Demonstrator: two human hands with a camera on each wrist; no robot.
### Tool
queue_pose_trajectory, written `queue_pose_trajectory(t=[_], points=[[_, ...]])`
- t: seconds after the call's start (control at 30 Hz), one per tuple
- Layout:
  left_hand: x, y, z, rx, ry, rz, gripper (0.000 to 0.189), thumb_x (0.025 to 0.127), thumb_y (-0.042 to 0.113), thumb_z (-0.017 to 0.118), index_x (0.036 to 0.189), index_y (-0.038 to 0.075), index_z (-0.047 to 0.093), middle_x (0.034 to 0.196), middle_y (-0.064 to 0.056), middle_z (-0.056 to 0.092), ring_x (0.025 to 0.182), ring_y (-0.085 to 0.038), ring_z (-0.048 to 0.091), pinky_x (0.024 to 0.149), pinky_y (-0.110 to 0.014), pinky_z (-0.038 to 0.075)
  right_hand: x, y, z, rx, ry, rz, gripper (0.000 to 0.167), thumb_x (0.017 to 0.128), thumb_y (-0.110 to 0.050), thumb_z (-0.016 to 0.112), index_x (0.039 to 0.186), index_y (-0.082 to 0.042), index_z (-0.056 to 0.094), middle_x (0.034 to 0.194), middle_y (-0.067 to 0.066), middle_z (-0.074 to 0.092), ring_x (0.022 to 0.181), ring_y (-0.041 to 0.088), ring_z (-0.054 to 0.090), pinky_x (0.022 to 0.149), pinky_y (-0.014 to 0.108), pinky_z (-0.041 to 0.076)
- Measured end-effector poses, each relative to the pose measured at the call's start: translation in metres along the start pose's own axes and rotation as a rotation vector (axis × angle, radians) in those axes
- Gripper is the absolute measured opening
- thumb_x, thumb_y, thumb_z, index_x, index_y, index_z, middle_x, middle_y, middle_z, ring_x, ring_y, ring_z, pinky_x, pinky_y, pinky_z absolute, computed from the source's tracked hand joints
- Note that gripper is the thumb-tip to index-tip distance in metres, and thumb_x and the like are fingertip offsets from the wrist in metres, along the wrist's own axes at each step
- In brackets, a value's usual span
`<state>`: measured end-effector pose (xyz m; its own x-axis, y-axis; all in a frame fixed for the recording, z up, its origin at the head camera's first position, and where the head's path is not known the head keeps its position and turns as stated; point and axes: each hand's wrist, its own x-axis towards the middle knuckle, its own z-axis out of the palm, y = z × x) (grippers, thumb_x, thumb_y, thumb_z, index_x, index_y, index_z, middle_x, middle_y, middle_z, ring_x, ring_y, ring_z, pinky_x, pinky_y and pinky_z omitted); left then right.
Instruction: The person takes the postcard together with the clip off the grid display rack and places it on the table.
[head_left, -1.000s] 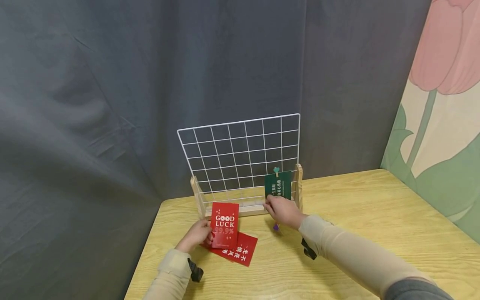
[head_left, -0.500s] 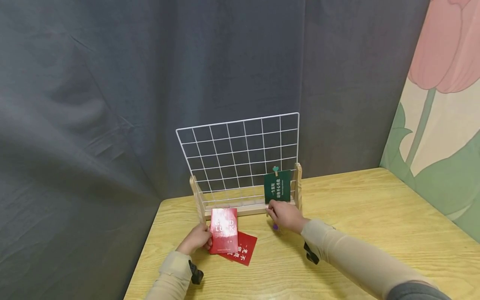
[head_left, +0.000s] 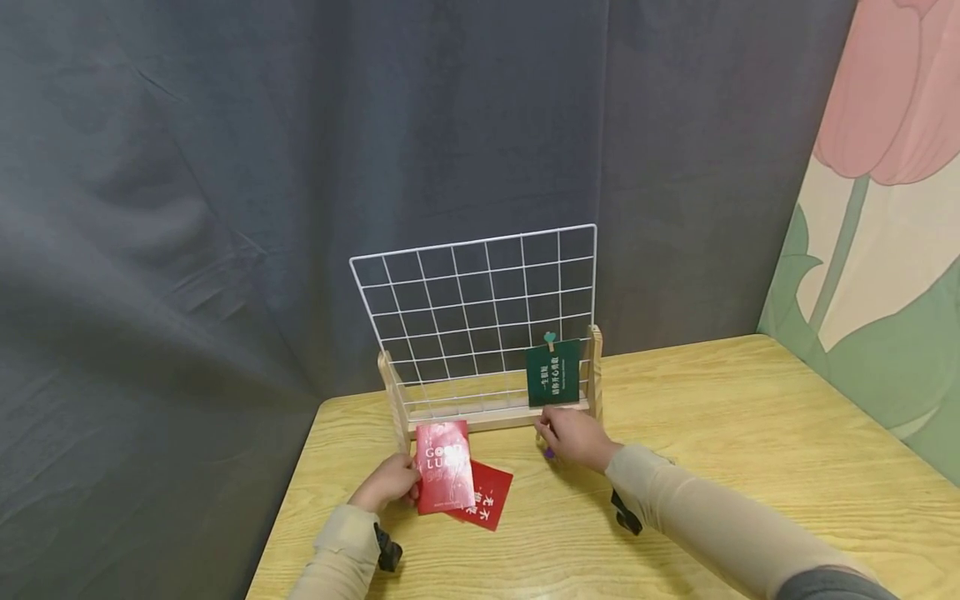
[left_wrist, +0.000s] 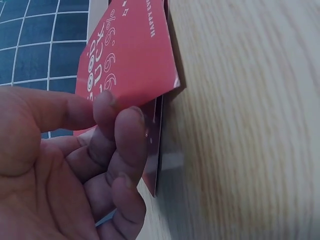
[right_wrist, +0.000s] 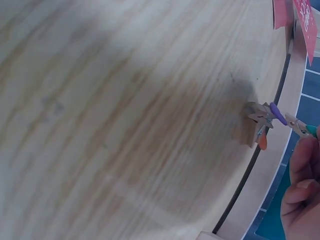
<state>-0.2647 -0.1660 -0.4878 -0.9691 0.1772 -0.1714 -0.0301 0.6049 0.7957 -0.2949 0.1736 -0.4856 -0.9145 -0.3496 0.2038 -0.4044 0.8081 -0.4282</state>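
Note:
In the head view my left hand (head_left: 390,481) pinches the left edge of a red "GOOD LUCK" card (head_left: 442,487), tilted above the table. Partly under it lies another red card (head_left: 493,492) with white characters. My right hand (head_left: 577,436) is low in front of the white wire grid (head_left: 465,308). Its fingers pinch a small wooden clothespin (right_wrist: 296,125) with a teal top, seen in the right wrist view. Close by on the table are clothespins with a purple piece (right_wrist: 278,113) and an orange piece (right_wrist: 263,142). A teal heart clothespin (head_left: 551,340) holds a green card (head_left: 553,379) on the grid.
Wooden supports (head_left: 596,375) carry the grid on both sides, joined by a wooden base bar (head_left: 495,419). The yellow wood-grain table (head_left: 720,433) extends to the right. A dark grey curtain (head_left: 472,125) hangs behind it, beside a tulip-painted wall (head_left: 885,208).
My right hand has moved down from the green card toward the purple-topped clothespin. The "GOOD LUCK" card has been lowered and tilted flatter in my left hand, and glare shows on it.

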Motion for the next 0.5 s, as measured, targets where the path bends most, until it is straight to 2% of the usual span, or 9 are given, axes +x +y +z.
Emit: queue_pose_trajectory(t=[0.2, 0.5], points=[[-0.002, 0.0, 0.001, 0.02, 0.007, -0.029, 0.023, 0.094, -0.006, 0.046, 0.074, 0.002, 0.053, 0.059, -0.003, 0.05, 0.052, -0.013, 0.05, 0.051, -0.025, 0.045, -0.003, 0.005, 0.005, 0.0, -0.015, 0.004, 0.012, 0.103, -0.018, 0.064, 0.096, -0.009, 0.062, 0.071, -0.007, 0.058, 0.061, 0.007, 0.053, 0.059, 0.03, 0.049], [-0.001, -0.003, -0.001, 0.033, -0.05, 0.005, 0.026, 0.093, -0.006, 0.045, 0.071, 0.003, 0.055, 0.058, -0.004, 0.053, 0.052, -0.014, 0.052, 0.051, -0.026, 0.046, -0.007, 0.014, 0.008, -0.001, -0.013, 0.014, 0.014, 0.102, -0.019, 0.065, 0.091, -0.011, 0.062, 0.07, -0.007, 0.055, 0.06, 0.009, 0.05, 0.056, 0.03, 0.045]])
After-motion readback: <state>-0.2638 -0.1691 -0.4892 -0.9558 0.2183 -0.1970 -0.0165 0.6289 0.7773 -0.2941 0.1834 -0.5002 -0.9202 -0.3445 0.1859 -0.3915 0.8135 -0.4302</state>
